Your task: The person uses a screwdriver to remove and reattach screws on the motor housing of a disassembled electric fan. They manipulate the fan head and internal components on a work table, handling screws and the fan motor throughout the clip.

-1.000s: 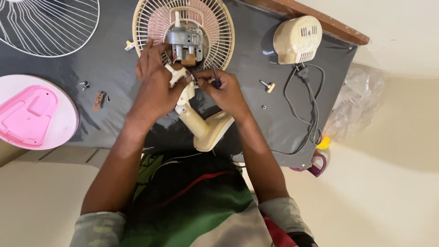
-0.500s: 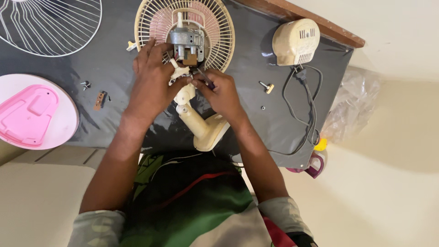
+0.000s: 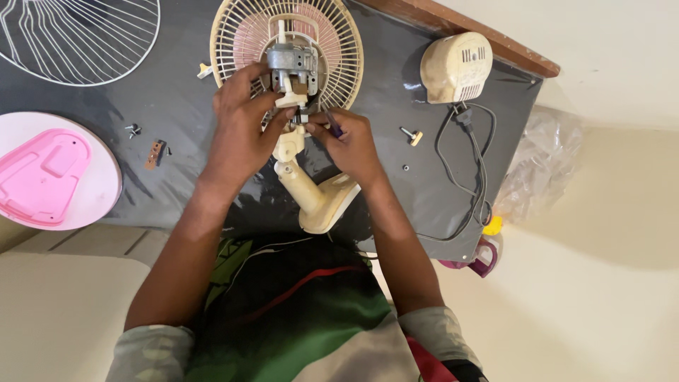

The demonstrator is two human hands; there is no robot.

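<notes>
A cream table fan lies taken apart on a black sheet (image 3: 177,99). Its bare metal motor (image 3: 290,62) sits in front of the cream rear grille (image 3: 339,42), above the cream neck and stand (image 3: 311,194). My left hand (image 3: 244,120) grips the fan at the joint just below the motor. My right hand (image 3: 350,141) pinches a small purple-handled tool (image 3: 334,127), its tip hidden at the same joint.
A cream motor cover (image 3: 456,67) with a black power cord (image 3: 467,170) lies at the right. A white wire grille (image 3: 78,35) is at the upper left, a pink part on a white disc (image 3: 42,173) at the left. Small screws (image 3: 133,129) and a knob (image 3: 411,136) are scattered about.
Both hands have shifted slightly up toward the motor joint; the fan itself has stayed in place.
</notes>
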